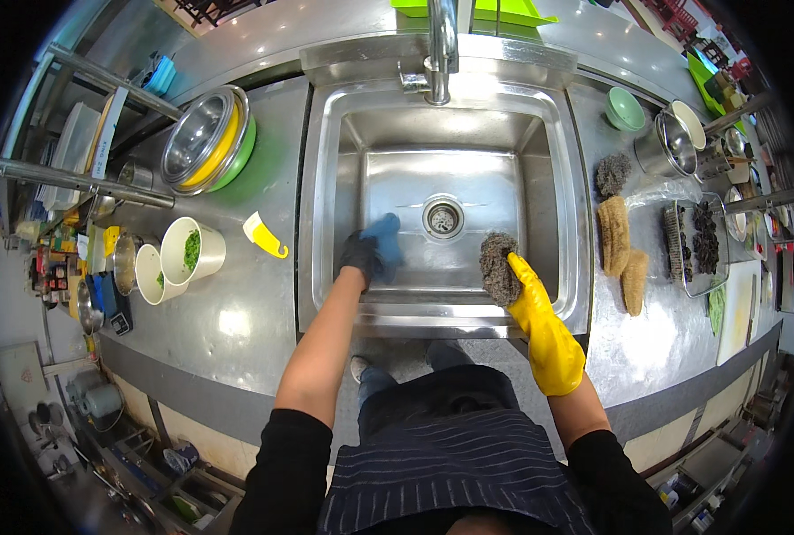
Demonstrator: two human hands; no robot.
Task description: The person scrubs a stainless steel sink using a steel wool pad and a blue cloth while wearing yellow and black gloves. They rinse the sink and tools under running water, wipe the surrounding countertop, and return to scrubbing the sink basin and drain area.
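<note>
A stainless steel sink lies in front of me, its round drain near the middle of the basin. Inside its left part, my left hand wears a dark glove and is closed on a blue cloth, slightly blurred, held low over the basin. My right hand, in a long yellow rubber glove, grips a steel wool scrubber above the sink's front right corner. Part of that hand's fingers hides behind the scrubber. The metal faucet rises at the sink's back edge.
On the left counter stand nested bowls, white tubs of chopped greens and a yellow-white scraper. To the right lie another steel wool pad, loofahs, a wire basket, a green bowl and metal pots.
</note>
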